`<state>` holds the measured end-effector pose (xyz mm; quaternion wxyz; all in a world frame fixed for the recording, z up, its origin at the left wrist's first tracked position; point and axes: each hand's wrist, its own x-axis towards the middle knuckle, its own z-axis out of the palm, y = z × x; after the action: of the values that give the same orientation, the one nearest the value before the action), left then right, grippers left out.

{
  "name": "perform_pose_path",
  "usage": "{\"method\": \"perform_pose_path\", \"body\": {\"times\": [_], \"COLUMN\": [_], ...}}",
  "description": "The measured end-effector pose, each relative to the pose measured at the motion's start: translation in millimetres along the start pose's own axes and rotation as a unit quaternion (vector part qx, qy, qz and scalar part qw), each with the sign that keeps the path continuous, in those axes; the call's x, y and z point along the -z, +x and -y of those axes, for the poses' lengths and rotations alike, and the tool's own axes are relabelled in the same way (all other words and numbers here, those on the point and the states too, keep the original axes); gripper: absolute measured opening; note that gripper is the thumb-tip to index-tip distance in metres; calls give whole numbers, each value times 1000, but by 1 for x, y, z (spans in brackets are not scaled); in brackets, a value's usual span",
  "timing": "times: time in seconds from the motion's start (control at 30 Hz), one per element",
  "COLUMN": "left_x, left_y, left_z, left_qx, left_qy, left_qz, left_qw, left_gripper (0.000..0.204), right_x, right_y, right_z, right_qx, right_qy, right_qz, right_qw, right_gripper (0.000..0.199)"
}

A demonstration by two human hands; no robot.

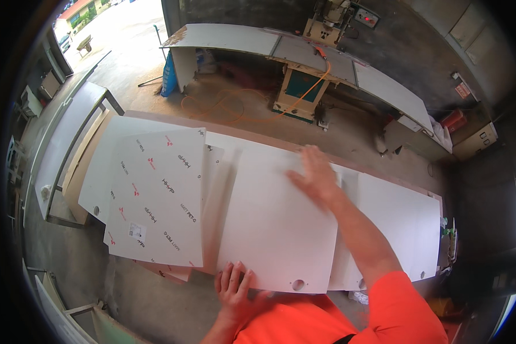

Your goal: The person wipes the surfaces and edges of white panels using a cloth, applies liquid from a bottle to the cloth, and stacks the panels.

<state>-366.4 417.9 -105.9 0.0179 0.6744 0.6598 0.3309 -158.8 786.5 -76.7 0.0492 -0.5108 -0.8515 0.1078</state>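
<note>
A white panel [275, 221] lies in front of me, with a round hole [297, 284] near its front edge. My right hand [316, 179] is over its far right part, fingers stretched out and slightly blurred; whether the palm touches cannot be told. At the panel's near left corner, the fingers of my left hand [235, 286] lie apart on the edge. Left of it is a panel covered in printed film [160, 200] with a small label [137, 231]. Another white panel [390, 229] extends to the right, partly beneath the middle one.
Behind the panels stands a drilling machine [325, 28] on a long worktable [229, 39]. An orange hose [304, 96] trails from it across the floor. To the left is a metal-framed rack [80, 143]. A blue sack [169, 75] sits by the bright doorway.
</note>
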Motion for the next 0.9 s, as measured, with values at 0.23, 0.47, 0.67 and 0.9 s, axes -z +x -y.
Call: {"method": "perform_pose_path", "body": {"times": [0.23,0.47,0.67,0.9], "left_x": [-9,0,1,-2], "left_y": [-1,4,3,-1], "left_z": [8,2,6,7], "left_qx": [-38,-45,-34,-44], "left_qy": [3,-8,-8,4], "left_qz": [-13,17,19,14], "left_qw": [999,999,999,999], "left_gripper": [73,73,70,69], "right_x": [1,4,1,4], "right_y": [-112,-77,-102,-98], "right_z": [45,0,36,44], "right_qx": [-126,-200,-148,-138], "right_qy": [-56,27,7,-5], "right_qz": [-51,-103,-77,-24], "right_qw": [989,974,986,990], "right_gripper": [112,119,119,118]}}
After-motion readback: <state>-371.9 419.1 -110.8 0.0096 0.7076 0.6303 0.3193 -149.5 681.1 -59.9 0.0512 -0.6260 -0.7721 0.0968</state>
